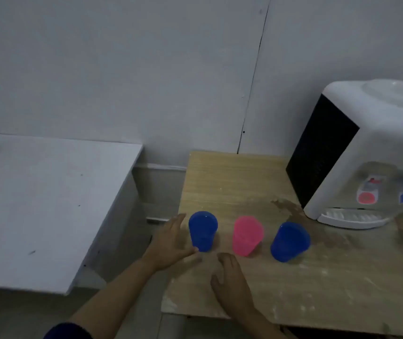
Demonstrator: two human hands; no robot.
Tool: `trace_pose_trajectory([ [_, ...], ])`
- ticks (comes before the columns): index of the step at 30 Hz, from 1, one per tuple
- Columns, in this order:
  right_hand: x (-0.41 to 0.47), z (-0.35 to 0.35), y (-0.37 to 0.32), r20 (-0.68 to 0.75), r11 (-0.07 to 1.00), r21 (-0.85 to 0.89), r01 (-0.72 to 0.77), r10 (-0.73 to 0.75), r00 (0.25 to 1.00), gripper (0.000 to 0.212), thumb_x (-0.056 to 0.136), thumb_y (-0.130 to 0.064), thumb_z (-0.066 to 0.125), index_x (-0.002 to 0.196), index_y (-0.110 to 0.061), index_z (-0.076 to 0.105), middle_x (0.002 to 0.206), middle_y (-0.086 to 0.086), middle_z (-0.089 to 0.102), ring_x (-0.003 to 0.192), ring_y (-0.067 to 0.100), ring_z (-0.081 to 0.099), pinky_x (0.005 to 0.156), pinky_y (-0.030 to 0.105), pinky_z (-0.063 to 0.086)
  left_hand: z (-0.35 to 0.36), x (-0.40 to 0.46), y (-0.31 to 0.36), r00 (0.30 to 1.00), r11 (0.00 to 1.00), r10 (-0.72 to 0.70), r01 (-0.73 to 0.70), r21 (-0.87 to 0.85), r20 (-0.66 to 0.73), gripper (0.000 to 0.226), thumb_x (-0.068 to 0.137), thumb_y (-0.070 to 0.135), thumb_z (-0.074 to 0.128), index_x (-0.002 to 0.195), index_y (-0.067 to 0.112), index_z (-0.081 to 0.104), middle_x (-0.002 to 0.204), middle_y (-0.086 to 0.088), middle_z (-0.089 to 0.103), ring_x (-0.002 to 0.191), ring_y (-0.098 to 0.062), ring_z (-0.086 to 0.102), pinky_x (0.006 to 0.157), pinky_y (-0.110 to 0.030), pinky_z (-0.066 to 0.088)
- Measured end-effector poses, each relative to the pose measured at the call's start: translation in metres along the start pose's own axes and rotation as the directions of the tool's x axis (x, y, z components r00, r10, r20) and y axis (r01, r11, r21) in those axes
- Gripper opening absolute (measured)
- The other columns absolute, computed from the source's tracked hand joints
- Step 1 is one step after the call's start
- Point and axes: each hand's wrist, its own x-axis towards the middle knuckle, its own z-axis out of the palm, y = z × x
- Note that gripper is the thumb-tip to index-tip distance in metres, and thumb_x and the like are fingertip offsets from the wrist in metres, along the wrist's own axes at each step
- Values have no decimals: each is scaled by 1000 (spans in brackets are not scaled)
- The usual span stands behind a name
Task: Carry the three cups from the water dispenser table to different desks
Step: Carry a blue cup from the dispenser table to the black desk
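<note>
Three plastic cups stand in a row on the wooden table (232,182): a blue cup (203,230) at the left, a pink cup (247,234) in the middle, and a second blue cup (289,241) at the right. My left hand (171,243) is open just left of the left blue cup, thumb tip touching its base, fingers spread beside it. My right hand (231,280) rests low on the table in front of the pink cup, fingers loosely curled, holding nothing.
A white water dispenser (371,152) with a black side panel stands at the table's back right. A white desk (44,196) is to the left, with a gap of floor between the two. A pale wall runs behind both.
</note>
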Motion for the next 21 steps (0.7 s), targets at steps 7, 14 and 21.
trace_pose_trajectory([
  [7,19,21,-10,-35,977,170,-129,137,990,65,83,-11,65,141,-8,36,142,3,43,134,16,39,114,34,32,16,32,-12,991,941,79,-40,-335,104,111,59,61,81,148,41,18,153,23,28,140,2,26,113,-24,23],
  [14,32,24,-12,-63,947,299,-118,143,988,59,79,-1,63,132,-17,43,131,-2,52,124,11,48,108,36,40,24,42,-8,990,886,138,-121,-448,6,81,57,49,89,124,53,43,125,33,55,116,10,53,89,0,39],
  [21,52,20,-12,-63,928,371,-38,66,996,41,79,-9,60,120,-14,53,116,3,60,109,18,57,94,40,50,11,47,-4,985,904,155,-109,-414,77,80,55,23,94,121,32,51,116,29,59,111,11,53,84,-2,44],
])
